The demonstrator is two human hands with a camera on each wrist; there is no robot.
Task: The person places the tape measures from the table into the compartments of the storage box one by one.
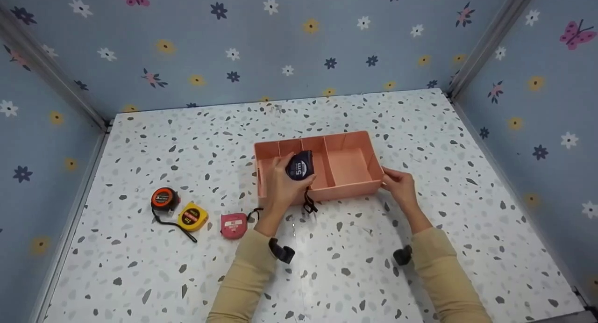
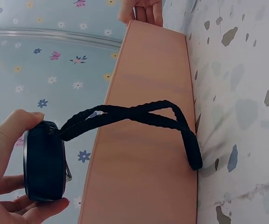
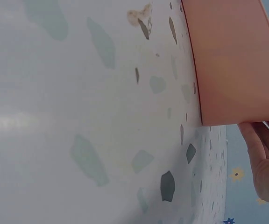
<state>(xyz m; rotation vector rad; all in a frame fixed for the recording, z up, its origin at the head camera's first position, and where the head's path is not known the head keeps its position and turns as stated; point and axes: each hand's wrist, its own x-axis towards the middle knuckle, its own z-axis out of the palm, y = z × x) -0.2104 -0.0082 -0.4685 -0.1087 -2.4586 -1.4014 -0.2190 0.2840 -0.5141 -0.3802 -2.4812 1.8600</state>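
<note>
My left hand [image 1: 284,183] grips a dark navy tape measure [image 1: 299,165] marked 5m, held over the left part of a salmon-pink divided box [image 1: 345,192]. In the left wrist view, thumb and fingers clasp the opposite edges of its case. A black wrist strap [image 2: 130,113] hangs from the tape measure in front of the box's long wall. At the box's right end, my right hand [image 1: 401,187] touches the outside near the front corner. In the right wrist view, its extended fingers [image 3: 253,140] rest against the end wall.
Left of the box lie an orange-and-black tape measure [image 1: 164,199] with a strap, a yellow one [image 1: 192,217] and a pink one [image 1: 233,225]. All rest on a white speckled tabletop [image 1: 345,285]. Blue flower-patterned panels [image 1: 289,42] enclose the back and sides.
</note>
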